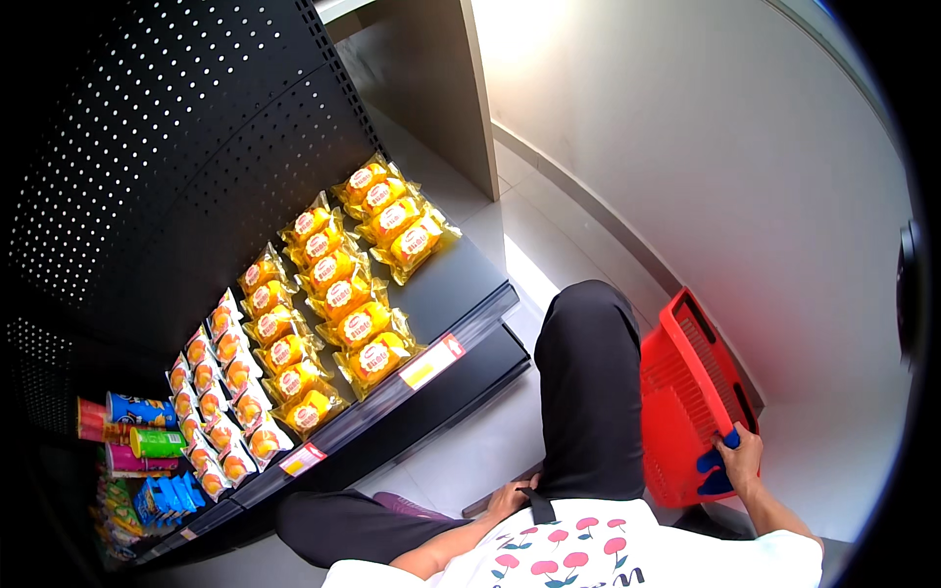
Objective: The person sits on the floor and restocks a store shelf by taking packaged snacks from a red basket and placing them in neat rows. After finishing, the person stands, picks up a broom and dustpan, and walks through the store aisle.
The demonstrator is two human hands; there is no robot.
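Observation:
My right hand [742, 459] is closed around the blue handle [717, 472] of a red plastic shopping basket [676, 412], which is tilted beside my right leg, near the wall. My left hand [510, 500] rests low by my lap, close to a short dark strap [540, 507] and a grey-brown edge. Its fingers are mostly hidden, so whether it grips anything cannot be told. To my left, a dark shelf [461, 274] bears rows of yellow-wrapped cakes [377, 358] and smaller white-wrapped packs [235, 377] with an orange fruit picture.
Farther left are a blue canister [140, 409], a green canister [157, 443] and small blue packets [167, 498]. A black perforated panel [196, 127] backs the shelf. Price tags [431, 362] line its front edge. A white wall [706, 147] bounds the right.

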